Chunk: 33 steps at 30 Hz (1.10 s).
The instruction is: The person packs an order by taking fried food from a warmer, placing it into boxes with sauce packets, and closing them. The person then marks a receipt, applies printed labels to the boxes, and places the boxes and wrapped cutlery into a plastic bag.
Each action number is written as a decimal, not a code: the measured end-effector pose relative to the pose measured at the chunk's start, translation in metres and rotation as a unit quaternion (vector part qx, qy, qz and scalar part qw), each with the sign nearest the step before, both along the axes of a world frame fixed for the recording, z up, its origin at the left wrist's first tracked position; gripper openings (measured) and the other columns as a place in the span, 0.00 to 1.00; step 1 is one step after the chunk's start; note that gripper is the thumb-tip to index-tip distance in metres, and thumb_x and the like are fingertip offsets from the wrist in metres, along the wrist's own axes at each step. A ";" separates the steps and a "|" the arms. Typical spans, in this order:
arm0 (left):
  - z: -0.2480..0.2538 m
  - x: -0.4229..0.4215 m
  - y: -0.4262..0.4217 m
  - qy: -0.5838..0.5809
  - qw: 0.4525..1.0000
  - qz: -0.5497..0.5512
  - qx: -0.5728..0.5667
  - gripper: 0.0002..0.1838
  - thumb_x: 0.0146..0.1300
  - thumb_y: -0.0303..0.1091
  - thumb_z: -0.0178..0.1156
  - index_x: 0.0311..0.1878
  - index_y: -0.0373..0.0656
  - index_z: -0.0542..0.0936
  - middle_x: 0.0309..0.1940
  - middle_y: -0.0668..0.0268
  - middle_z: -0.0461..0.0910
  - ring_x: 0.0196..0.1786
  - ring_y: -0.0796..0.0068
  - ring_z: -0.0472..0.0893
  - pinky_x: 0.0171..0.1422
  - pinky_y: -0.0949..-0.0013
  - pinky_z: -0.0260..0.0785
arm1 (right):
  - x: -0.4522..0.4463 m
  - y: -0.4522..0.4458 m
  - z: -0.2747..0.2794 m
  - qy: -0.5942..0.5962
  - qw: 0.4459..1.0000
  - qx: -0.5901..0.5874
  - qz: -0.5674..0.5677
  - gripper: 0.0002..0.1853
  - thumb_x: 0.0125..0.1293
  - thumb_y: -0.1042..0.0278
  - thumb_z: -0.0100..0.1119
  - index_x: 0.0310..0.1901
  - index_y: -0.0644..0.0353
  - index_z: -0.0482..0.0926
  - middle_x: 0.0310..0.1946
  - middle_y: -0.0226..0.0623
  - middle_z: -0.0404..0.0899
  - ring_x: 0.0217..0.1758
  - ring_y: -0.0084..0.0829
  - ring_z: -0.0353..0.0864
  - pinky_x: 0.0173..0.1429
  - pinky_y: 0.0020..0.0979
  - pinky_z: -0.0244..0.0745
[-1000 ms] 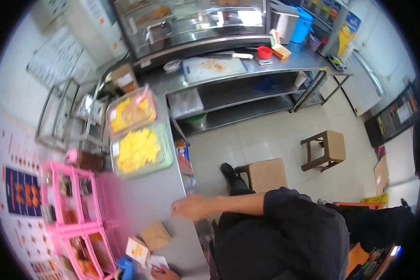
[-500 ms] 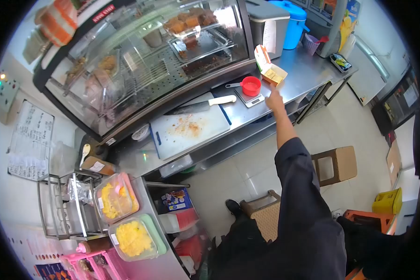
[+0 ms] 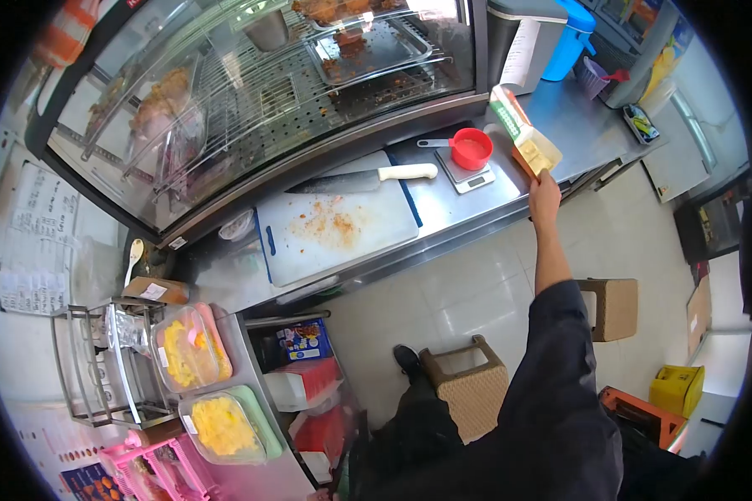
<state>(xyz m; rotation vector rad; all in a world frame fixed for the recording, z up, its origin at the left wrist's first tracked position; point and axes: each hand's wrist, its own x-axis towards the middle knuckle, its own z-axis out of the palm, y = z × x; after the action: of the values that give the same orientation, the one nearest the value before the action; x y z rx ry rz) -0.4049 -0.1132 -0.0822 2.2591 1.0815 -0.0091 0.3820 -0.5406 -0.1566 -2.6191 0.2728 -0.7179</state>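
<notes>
My right hand reaches out over the counter edge, its fingers closed on the near edge of an open cardboard food box. The box's printed lid stands raised, and some pale yellow food shows inside. Just left of it, a red measuring cup with a grey handle rests on a small digital scale. Further left, a large knife with a white handle lies on a white cutting board scattered with brown crumbs. Only a sliver of my left hand shows at the bottom edge; its fingers are hidden.
A glass display case with trays of fried food stands behind the board. Two lidded tubs of yellow food sit on the left counter beside a metal rack. Woven stools stand on the floor. A blue container stands at the back.
My right hand has taken hold of the box and tilted it, its lid now leaning toward me. The view has shifted, and a bit of my left hand has appeared at the bottom.
</notes>
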 end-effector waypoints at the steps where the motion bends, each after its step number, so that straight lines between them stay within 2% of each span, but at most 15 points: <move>1: -0.005 0.024 0.007 -0.030 0.999 -0.004 -0.024 0.15 0.68 0.39 0.66 0.50 0.38 0.78 0.34 0.65 0.74 0.31 0.74 0.72 0.36 0.70 0.67 | -0.016 -0.003 0.001 -0.027 0.999 0.002 0.017 0.07 0.70 0.69 0.56 0.38 0.63 0.73 0.34 0.53 0.81 0.40 0.58 0.81 0.43 0.54 0.73; 3: -0.006 0.065 0.013 -0.090 0.993 -0.010 -0.075 0.16 0.66 0.32 0.68 0.52 0.36 0.78 0.32 0.68 0.71 0.31 0.80 0.71 0.36 0.76 0.66 | -0.051 -0.011 0.006 -0.081 0.995 0.003 0.052 0.07 0.70 0.70 0.58 0.36 0.63 0.73 0.33 0.52 0.80 0.37 0.57 0.80 0.40 0.52 0.72; 6: 0.009 0.106 0.011 -0.072 0.994 -0.013 -0.085 0.15 0.61 0.31 0.68 0.48 0.37 0.78 0.41 0.58 0.76 0.42 0.62 0.80 0.50 0.60 0.72 | -0.121 0.006 0.042 -0.048 0.993 0.018 0.105 0.08 0.69 0.73 0.61 0.34 0.63 0.73 0.30 0.50 0.78 0.35 0.55 0.79 0.37 0.48 0.72; 9: 0.015 0.118 0.019 -0.095 0.991 -0.025 -0.095 0.18 0.61 0.33 0.69 0.51 0.37 0.78 0.47 0.52 0.77 0.49 0.52 0.79 0.56 0.56 0.71 | -0.194 0.047 0.084 -0.043 0.987 0.020 0.151 0.08 0.67 0.76 0.63 0.34 0.63 0.72 0.28 0.49 0.76 0.33 0.53 0.78 0.36 0.46 0.71; 11: 0.006 0.117 0.028 -0.161 0.985 -0.051 -0.032 0.13 0.58 0.23 0.68 0.46 0.36 0.78 0.39 0.57 0.75 0.42 0.61 0.78 0.48 0.64 0.71 | -0.240 0.083 0.105 -0.029 0.978 0.039 0.203 0.07 0.67 0.76 0.63 0.33 0.63 0.73 0.27 0.48 0.76 0.32 0.51 0.78 0.35 0.45 0.71; 14: 0.031 0.113 0.028 -0.197 0.980 -0.024 -0.015 0.10 0.59 0.24 0.67 0.44 0.38 0.80 0.39 0.59 0.77 0.41 0.65 0.80 0.46 0.66 0.72 | -0.304 0.147 0.116 -0.012 0.946 0.070 0.317 0.07 0.66 0.77 0.64 0.33 0.63 0.75 0.26 0.45 0.76 0.28 0.45 0.77 0.32 0.40 0.70; 16: 0.001 0.079 0.032 -0.252 0.961 0.037 -0.107 0.12 0.60 0.26 0.69 0.47 0.39 0.82 0.43 0.58 0.80 0.43 0.64 0.82 0.50 0.66 0.74 | -0.357 0.202 0.119 -0.009 0.909 0.081 0.409 0.06 0.65 0.77 0.65 0.33 0.62 0.77 0.25 0.43 0.75 0.25 0.40 0.76 0.30 0.37 0.69; 17: 0.012 0.074 0.031 -0.267 0.958 0.046 -0.092 0.13 0.60 0.29 0.69 0.47 0.38 0.82 0.45 0.58 0.81 0.46 0.63 0.82 0.51 0.65 0.74 | -0.384 0.231 0.114 0.003 0.883 0.096 0.459 0.05 0.65 0.77 0.65 0.33 0.62 0.77 0.24 0.42 0.75 0.24 0.39 0.76 0.29 0.36 0.69; 20: 0.027 0.045 0.027 -0.327 0.907 0.156 -0.215 0.23 0.67 0.33 0.66 0.63 0.40 0.76 0.57 0.57 0.78 0.57 0.62 0.80 0.62 0.61 0.74 | -0.479 0.313 0.108 0.044 0.799 0.136 0.584 0.04 0.64 0.77 0.66 0.34 0.62 0.79 0.24 0.41 0.75 0.23 0.39 0.76 0.29 0.35 0.70; 22: 0.027 0.018 0.027 -0.392 0.868 0.206 -0.225 0.29 0.70 0.35 0.64 0.71 0.42 0.69 0.65 0.57 0.74 0.65 0.62 0.76 0.67 0.59 0.72 | -0.547 0.351 0.098 0.071 0.737 0.167 0.651 0.04 0.63 0.78 0.66 0.34 0.61 0.79 0.24 0.41 0.75 0.23 0.39 0.76 0.29 0.35 0.71; 25: 0.020 -0.032 0.033 -0.493 0.789 0.294 -0.220 0.30 0.72 0.36 0.62 0.74 0.42 0.66 0.68 0.58 0.71 0.69 0.65 0.72 0.71 0.59 0.67 | -0.630 0.389 0.083 0.107 0.633 0.158 0.750 0.05 0.60 0.78 0.67 0.33 0.61 0.79 0.25 0.41 0.77 0.25 0.42 0.79 0.31 0.37 0.73; 28: 0.009 -0.081 0.044 -0.499 0.761 0.347 -0.226 0.32 0.77 0.39 0.57 0.79 0.44 0.58 0.72 0.61 0.68 0.70 0.68 0.71 0.73 0.63 0.63 | -0.692 0.415 0.085 0.142 0.550 0.108 0.816 0.05 0.58 0.77 0.67 0.32 0.61 0.79 0.26 0.43 0.78 0.27 0.46 0.79 0.34 0.41 0.75; 29: 0.002 -0.095 0.045 -0.485 0.740 0.386 -0.262 0.29 0.78 0.41 0.55 0.77 0.43 0.62 0.70 0.62 0.69 0.69 0.71 0.70 0.74 0.65 0.61 | -0.708 0.414 0.077 0.144 0.536 0.084 0.828 0.05 0.58 0.76 0.67 0.33 0.61 0.79 0.27 0.43 0.78 0.28 0.46 0.79 0.36 0.42 0.75; 32: -0.025 -0.107 0.058 -0.493 0.723 0.401 -0.271 0.28 0.78 0.43 0.55 0.74 0.40 0.66 0.67 0.62 0.72 0.68 0.73 0.70 0.73 0.66 0.61 | -0.733 0.425 0.051 0.128 0.512 0.022 0.849 0.06 0.59 0.75 0.66 0.36 0.60 0.79 0.29 0.43 0.79 0.30 0.48 0.79 0.38 0.44 0.76; 33: -0.027 -0.100 0.061 -0.468 0.727 0.451 -0.220 0.25 0.76 0.45 0.58 0.68 0.38 0.73 0.61 0.63 0.78 0.64 0.75 0.74 0.69 0.67 0.65 | -0.738 0.429 0.048 0.118 0.510 0.007 0.852 0.07 0.59 0.74 0.65 0.39 0.60 0.79 0.30 0.43 0.79 0.31 0.47 0.79 0.39 0.45 0.76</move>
<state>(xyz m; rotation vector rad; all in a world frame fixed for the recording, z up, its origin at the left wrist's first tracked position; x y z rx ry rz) -0.5051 -0.0525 -0.1091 0.8562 1.2414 1.0378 -0.3564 -0.1115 -0.1082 -1.5560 -1.9059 0.4063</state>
